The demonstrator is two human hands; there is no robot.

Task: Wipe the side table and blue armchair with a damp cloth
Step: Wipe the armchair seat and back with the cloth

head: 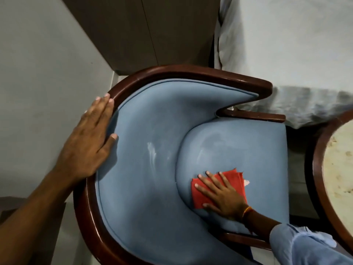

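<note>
The blue armchair [152, 178] with a dark wooden frame fills the middle of the view, seen from above its curved back. My right hand [221, 196] lies flat, fingers spread, pressing a folded red cloth [202, 196] onto the near left part of the blue seat cushion. My left hand [89, 138] rests flat on the top rail of the chair's back, fingers together, holding nothing. The round side table [340, 169], with a pale stained top and dark wooden rim, stands to the right of the chair, partly cut off by the frame's edge.
A bed with white sheets [286, 54] runs along the far right, touching the chair's far arm. A brown wooden panel [152, 31] stands behind the chair. A grey wall [38, 73] is close on the left.
</note>
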